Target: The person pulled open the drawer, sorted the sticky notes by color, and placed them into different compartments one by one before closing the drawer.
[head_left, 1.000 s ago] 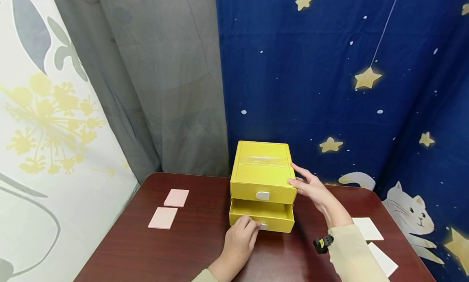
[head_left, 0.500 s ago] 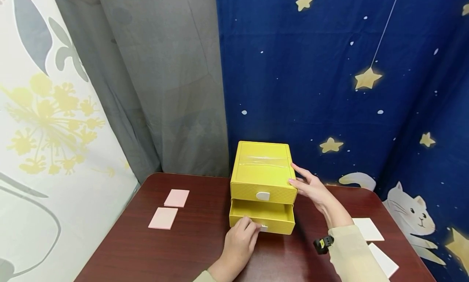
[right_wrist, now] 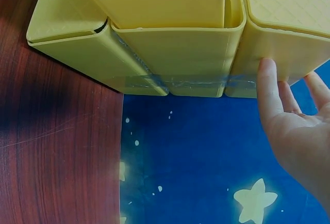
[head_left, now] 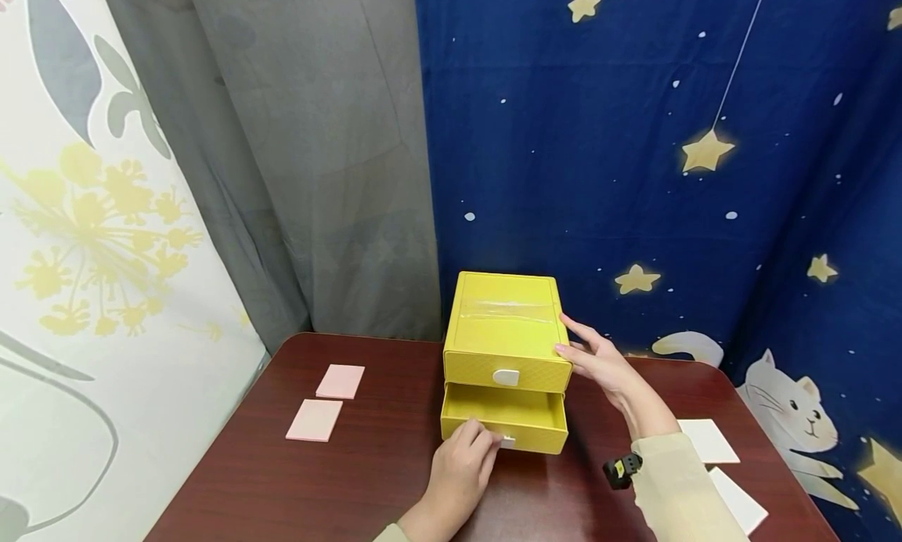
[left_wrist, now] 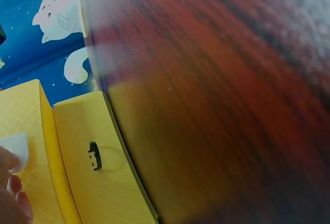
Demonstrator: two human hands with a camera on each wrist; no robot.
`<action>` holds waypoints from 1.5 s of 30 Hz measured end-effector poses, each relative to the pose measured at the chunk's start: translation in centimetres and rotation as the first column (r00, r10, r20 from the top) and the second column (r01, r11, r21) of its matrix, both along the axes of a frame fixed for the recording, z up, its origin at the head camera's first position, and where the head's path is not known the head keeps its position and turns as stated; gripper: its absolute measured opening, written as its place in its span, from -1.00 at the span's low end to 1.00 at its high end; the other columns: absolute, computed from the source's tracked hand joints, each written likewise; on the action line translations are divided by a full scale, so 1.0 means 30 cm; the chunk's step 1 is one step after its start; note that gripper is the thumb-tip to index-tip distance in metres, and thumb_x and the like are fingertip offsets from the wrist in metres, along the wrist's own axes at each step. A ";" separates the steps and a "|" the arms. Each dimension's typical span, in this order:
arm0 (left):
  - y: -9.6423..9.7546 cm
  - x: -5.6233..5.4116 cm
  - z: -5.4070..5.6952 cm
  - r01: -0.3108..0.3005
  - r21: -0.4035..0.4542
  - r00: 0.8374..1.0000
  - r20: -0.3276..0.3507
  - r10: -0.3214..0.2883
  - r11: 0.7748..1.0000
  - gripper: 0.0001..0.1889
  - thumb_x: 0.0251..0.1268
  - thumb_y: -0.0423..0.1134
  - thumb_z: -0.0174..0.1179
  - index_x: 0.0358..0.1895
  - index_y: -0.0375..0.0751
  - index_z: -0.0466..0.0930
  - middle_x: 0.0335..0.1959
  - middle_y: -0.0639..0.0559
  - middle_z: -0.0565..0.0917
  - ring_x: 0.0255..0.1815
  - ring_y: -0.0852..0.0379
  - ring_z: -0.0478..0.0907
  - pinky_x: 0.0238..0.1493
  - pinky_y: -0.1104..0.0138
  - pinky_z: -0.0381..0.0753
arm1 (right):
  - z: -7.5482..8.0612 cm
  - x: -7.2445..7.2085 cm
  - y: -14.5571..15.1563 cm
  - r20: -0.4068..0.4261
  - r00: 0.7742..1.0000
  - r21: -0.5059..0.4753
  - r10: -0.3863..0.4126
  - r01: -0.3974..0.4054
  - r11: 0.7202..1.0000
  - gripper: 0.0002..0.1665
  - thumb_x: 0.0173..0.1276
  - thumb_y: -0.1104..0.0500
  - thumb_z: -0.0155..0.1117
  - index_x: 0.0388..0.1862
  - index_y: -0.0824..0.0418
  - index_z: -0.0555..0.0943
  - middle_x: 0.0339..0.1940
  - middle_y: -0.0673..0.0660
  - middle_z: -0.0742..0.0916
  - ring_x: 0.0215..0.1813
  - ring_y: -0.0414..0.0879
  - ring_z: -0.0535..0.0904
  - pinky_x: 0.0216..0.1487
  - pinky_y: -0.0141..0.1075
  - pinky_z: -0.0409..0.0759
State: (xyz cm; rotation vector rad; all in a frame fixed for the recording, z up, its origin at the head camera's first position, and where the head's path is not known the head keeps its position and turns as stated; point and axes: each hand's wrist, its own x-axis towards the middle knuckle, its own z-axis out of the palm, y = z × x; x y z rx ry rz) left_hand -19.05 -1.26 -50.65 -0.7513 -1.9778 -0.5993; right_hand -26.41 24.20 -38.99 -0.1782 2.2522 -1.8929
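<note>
A yellow plastic drawer cabinet (head_left: 503, 291) of stacked tiers stands at the table's back edge. Its middle drawer (head_left: 539, 439) is pulled partway out, and the part of its inside that shows holds nothing. My left hand (head_left: 456, 467) pinches the white handle (head_left: 507, 442) on that drawer's front; the left wrist view shows the fingertips on this handle at its left edge. My right hand (head_left: 607, 370) rests with extended fingers against the upper right side of the cabinet. In the right wrist view, its fingertips (right_wrist: 267, 66) touch the top tier's side wall.
Two pale pink square pads (head_left: 314, 420) lie on the dark red-brown table (head_left: 380, 464) at the left. White square pads (head_left: 708, 440) lie at the right, partly behind the right sleeve (head_left: 676, 479). A blue star-patterned curtain (head_left: 550, 174) hangs right behind the cabinet.
The middle drawer has slid slightly farther out toward me, with my left hand on its handle. My right hand has stayed in place on the cabinet.
</note>
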 end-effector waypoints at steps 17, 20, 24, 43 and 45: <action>-0.004 0.016 0.000 0.007 -0.004 1.000 0.005 -0.007 1.000 -0.93 0.27 -0.19 0.20 -0.38 0.00 0.61 -0.47 0.19 0.40 -0.49 0.29 0.41 -0.53 0.55 0.41 | 0.001 0.001 0.001 -0.003 1.000 0.005 -0.001 0.001 1.000 -0.09 0.31 -0.03 0.26 0.53 -0.12 0.02 0.54 0.20 -0.02 0.45 0.15 0.20 0.30 -0.06 0.38; -0.003 0.018 0.000 0.007 -0.005 1.000 0.002 -0.007 1.000 -0.93 0.27 -0.18 0.20 -0.38 0.00 0.61 -0.47 0.19 0.40 -0.49 0.29 0.41 -0.54 0.55 0.41 | 0.001 0.002 0.002 -0.002 1.000 0.007 -0.002 0.002 1.000 -0.09 0.31 -0.03 0.26 0.53 -0.12 0.02 0.54 0.20 -0.01 0.44 0.15 0.21 0.30 -0.06 0.38; -0.003 0.019 -0.001 0.008 -0.002 1.000 0.003 -0.008 1.000 -0.92 0.28 -0.18 0.18 -0.38 0.01 0.61 -0.47 0.20 0.40 -0.49 0.29 0.41 -0.55 0.56 0.41 | 0.000 0.003 0.003 -0.003 1.000 0.006 0.002 -0.002 1.000 -0.09 0.31 -0.03 0.26 0.53 -0.12 0.02 0.54 0.21 0.01 0.43 0.16 0.22 0.30 -0.05 0.38; -0.008 0.033 0.003 0.016 0.001 1.000 0.018 -0.016 1.000 -0.93 0.27 -0.18 0.21 -0.39 0.01 0.61 -0.48 0.21 0.38 -0.51 0.31 0.39 -0.55 0.58 0.38 | -0.002 -0.002 0.003 -0.007 1.000 0.011 0.009 -0.009 1.000 -0.09 0.31 -0.03 0.25 0.53 -0.12 0.01 0.54 0.21 -0.01 0.44 0.19 0.22 0.32 0.03 0.34; -0.009 0.035 0.002 0.015 -0.002 1.000 0.017 -0.015 1.000 -0.94 0.25 -0.19 0.23 -0.39 0.02 0.61 -0.48 0.21 0.38 -0.51 0.31 0.38 -0.55 0.59 0.37 | -0.002 -0.003 0.003 -0.006 1.000 0.009 0.006 -0.006 1.000 -0.09 0.31 -0.03 0.25 0.53 -0.12 0.02 0.54 0.21 0.00 0.44 0.19 0.22 0.32 0.05 0.32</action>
